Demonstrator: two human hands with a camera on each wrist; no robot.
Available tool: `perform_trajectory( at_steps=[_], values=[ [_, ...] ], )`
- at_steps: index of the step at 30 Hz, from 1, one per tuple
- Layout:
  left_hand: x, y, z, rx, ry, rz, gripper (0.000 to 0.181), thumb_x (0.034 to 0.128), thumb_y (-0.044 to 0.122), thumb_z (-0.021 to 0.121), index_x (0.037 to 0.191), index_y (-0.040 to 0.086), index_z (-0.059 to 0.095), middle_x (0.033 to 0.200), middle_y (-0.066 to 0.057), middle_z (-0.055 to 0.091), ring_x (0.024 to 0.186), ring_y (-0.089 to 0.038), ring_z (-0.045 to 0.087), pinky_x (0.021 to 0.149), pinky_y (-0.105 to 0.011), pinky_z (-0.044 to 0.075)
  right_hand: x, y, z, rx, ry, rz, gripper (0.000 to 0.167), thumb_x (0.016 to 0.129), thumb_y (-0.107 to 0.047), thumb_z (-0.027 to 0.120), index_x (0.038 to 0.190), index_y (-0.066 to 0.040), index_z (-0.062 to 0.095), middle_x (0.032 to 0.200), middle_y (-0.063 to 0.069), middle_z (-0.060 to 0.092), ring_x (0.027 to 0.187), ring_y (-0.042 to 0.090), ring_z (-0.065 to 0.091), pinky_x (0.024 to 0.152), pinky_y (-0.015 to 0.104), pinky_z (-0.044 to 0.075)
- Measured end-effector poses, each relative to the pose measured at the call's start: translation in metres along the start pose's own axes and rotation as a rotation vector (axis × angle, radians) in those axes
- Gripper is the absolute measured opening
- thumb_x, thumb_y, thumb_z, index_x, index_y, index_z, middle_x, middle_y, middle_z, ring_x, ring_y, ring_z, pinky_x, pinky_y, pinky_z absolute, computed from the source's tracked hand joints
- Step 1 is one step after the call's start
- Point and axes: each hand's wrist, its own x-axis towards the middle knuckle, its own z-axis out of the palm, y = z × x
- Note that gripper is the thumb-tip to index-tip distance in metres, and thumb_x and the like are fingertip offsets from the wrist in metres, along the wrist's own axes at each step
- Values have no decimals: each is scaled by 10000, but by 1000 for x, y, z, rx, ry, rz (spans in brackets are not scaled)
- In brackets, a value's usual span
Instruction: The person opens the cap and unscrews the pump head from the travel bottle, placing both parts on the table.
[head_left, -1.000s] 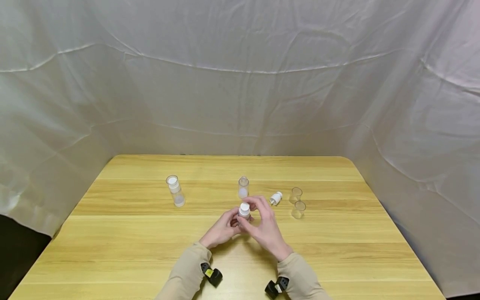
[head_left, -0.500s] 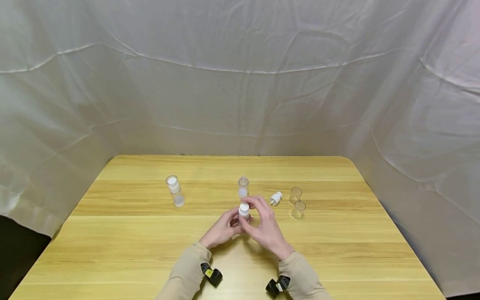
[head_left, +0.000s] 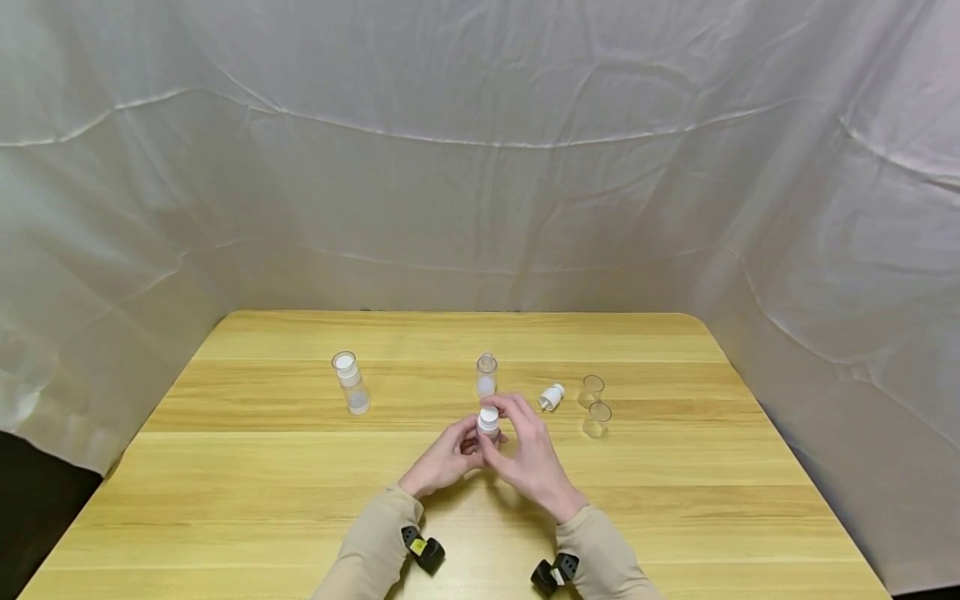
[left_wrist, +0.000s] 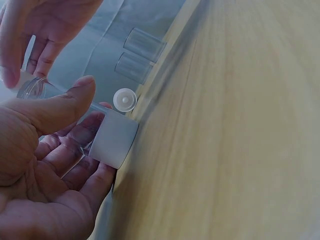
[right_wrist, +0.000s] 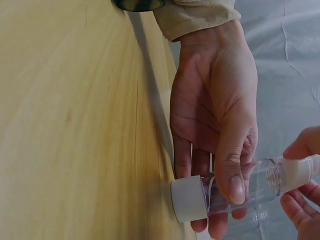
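Near the front middle of the table, my left hand holds a small clear bottle upright, thumb on one side and fingers on the other. Its white base shows below the fingers in the left wrist view. The fingers of my right hand pinch the white pump top at the bottle's neck. Behind the hands stands another clear bottle with no white top on it. A loose white pump top lies to its right.
Two clear caps stand right of the loose pump top, one nearer the front. A bottle with a white pump top and clear cap stands at the left. Pale fabric hangs around the table's back and sides.
My right thumb has shifted slightly to the right at the pump top since the first frame. The left hand and the things on the table look the same.
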Motion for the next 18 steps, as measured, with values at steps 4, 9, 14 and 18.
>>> perform_trajectory(
  at_steps=[4, 9, 14, 18],
  values=[
    [0, 0, 0, -7, 1, 5, 504, 920, -47, 614, 1393, -102, 451, 1343, -304, 604, 1289, -442, 563, 1149, -422, 467, 0, -2, 1, -4, 4, 17, 502, 776, -36, 814, 1232, -28, 604, 1169, 125, 639, 1015, 237, 649, 907, 440, 592],
    [0, 1, 0, -24, -5, -7, 535, 921, -48, 608, 1426, -84, 435, 1359, -300, 594, 1303, -443, 550, 1162, -473, 446, -1, -1, 2, -12, 24, 10, 486, 774, 10, 804, 1218, -16, 608, 1140, 118, 658, 967, 217, 654, 867, 392, 603],
    [-1, 2, 0, -19, -2, 5, 481, 916, -72, 591, 1374, -121, 453, 1339, -322, 597, 1286, -463, 555, 1154, -506, 445, -1, -1, 2, -11, 5, 8, 506, 780, 7, 782, 1250, -20, 596, 1158, 124, 669, 1053, 253, 671, 963, 436, 586],
    [-1, 4, 0, -13, -5, 6, 467, 918, -56, 604, 1359, -119, 463, 1328, -316, 608, 1287, -458, 559, 1159, -495, 441, -1, -2, 3, -9, 20, 40, 507, 782, -28, 809, 1242, -15, 598, 1151, 135, 664, 1011, 246, 656, 899, 448, 592]
  ],
)
